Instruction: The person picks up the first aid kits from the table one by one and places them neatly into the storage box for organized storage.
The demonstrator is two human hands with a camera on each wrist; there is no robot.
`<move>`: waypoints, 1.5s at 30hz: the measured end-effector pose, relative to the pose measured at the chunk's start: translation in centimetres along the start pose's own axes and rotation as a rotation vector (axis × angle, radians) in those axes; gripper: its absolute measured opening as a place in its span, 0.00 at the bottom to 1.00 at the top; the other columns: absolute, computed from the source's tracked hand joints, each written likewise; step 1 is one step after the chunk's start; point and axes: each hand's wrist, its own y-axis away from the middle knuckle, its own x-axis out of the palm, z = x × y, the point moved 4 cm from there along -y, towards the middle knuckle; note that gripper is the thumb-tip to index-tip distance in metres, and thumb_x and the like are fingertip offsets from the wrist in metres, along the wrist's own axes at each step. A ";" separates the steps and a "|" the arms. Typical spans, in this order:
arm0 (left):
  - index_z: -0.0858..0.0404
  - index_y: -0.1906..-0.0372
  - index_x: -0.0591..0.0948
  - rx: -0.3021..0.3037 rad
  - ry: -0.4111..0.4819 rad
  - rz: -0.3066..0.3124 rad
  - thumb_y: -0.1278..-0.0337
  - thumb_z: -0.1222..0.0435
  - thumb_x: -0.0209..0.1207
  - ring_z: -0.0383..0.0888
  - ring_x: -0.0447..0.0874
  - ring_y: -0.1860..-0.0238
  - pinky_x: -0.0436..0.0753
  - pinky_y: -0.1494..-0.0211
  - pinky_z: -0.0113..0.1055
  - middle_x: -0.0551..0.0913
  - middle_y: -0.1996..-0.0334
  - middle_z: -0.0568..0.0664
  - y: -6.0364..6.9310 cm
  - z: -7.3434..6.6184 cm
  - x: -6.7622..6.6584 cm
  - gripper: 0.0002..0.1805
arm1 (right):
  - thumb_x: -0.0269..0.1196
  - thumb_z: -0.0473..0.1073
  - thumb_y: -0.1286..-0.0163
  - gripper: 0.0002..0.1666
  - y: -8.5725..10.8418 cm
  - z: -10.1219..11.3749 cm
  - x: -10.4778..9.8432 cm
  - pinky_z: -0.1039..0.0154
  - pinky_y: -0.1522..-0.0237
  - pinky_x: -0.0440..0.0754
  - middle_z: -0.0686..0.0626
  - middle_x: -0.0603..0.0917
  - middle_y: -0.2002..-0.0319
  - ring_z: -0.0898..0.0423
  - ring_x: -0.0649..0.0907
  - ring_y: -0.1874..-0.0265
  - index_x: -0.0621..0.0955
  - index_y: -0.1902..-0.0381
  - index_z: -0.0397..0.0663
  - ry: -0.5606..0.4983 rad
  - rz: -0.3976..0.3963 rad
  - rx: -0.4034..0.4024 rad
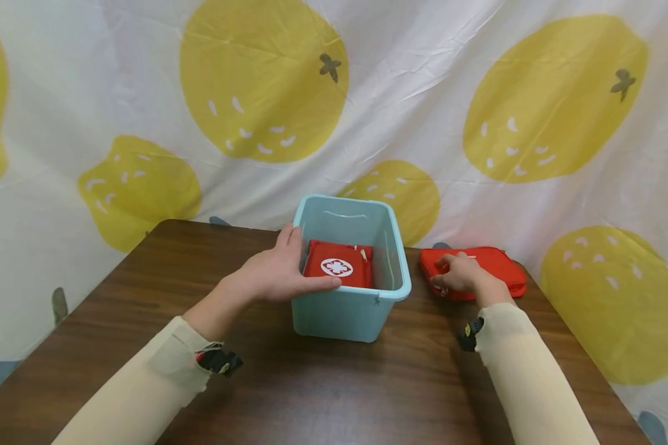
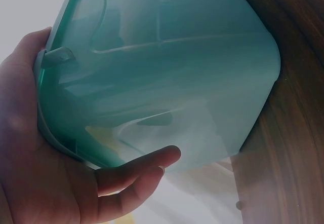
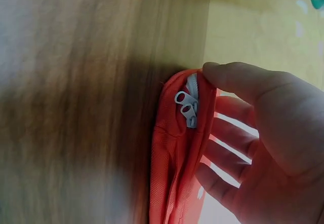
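My left hand holds a light blue plastic bin at its near left corner. The thumb lies along the front rim, and in the left wrist view two fingers reach down the outer wall. Inside the bin is a red pouch with a white oval emblem and a zip. To the right, my right hand touches a second red zipped pouch lying flat on the table. Its thumb is at the corner by two zip pulls, with slightly bent fingers over the top face.
Both pouch and bin are near the back of the dark wooden table. Behind it hangs a white curtain printed with yellow lemons. Dark devices are strapped to both wrists under pale sleeves.
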 end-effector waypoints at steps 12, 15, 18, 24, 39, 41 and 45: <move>0.61 0.11 0.43 -0.008 0.008 0.010 0.47 0.21 0.62 0.58 0.81 0.33 0.88 0.36 0.56 0.47 0.12 0.57 0.0 0.2 0.0 0.74 | 0.72 0.46 0.29 0.34 2.0 1.5 0.4 0.23 0.27 0.70 0.24 0.70 0.27 0.23 0.69 0.27 0.79 0.29 0.41 0.037 0.029 -0.097; 0.61 0.11 0.44 -0.006 0.009 0.007 0.48 0.21 0.62 0.58 0.81 0.33 0.88 0.36 0.56 0.47 0.12 0.57 -0.1 0.3 0.1 0.74 | 0.74 0.43 0.31 0.33 2.5 1.6 0.7 0.24 0.27 0.71 0.25 0.70 0.26 0.23 0.69 0.26 0.80 0.30 0.43 0.031 0.036 -0.103; 0.61 0.11 0.44 -0.007 0.010 0.007 0.48 0.21 0.63 0.58 0.81 0.34 0.88 0.37 0.56 0.48 0.12 0.57 -0.1 0.3 0.1 0.74 | 0.76 0.42 0.33 0.32 2.9 1.6 0.8 0.27 0.30 0.76 0.28 0.73 0.29 0.27 0.72 0.31 0.81 0.32 0.44 0.026 0.044 -0.120; 0.60 0.11 0.43 -0.007 0.009 0.010 0.49 0.21 0.63 0.58 0.80 0.34 0.89 0.37 0.57 0.48 0.12 0.57 -0.1 0.4 0.1 0.75 | 0.75 0.36 0.35 0.31 4.1 1.9 1.1 0.27 0.29 0.75 0.27 0.71 0.27 0.25 0.68 0.25 0.83 0.34 0.49 0.009 0.093 -0.176; 0.59 0.11 0.44 -0.005 0.020 0.010 0.49 0.21 0.64 0.58 0.79 0.33 0.89 0.38 0.57 0.49 0.13 0.57 0.0 0.3 0.1 0.74 | 0.71 0.26 0.37 0.29 8.1 2.8 1.8 0.46 0.44 0.88 0.38 0.74 0.35 0.33 0.71 0.32 0.86 0.43 0.60 -0.121 0.172 -0.239; 0.59 0.11 0.44 -0.004 0.018 0.008 0.49 0.21 0.63 0.59 0.80 0.33 0.89 0.38 0.57 0.49 0.13 0.57 0.0 0.3 0.1 0.74 | 0.72 0.26 0.37 0.30 8.7 3.0 1.9 0.47 0.46 0.89 0.39 0.75 0.35 0.34 0.71 0.33 0.85 0.43 0.62 -0.111 0.173 -0.240; 0.59 0.11 0.45 -0.002 0.017 0.008 0.49 0.21 0.63 0.58 0.80 0.33 0.89 0.38 0.57 0.50 0.13 0.57 -0.1 0.2 0.1 0.74 | 0.74 0.26 0.38 0.31 10.1 3.2 2.1 0.46 0.46 0.90 0.40 0.75 0.35 0.34 0.71 0.32 0.85 0.44 0.64 -0.108 0.173 -0.255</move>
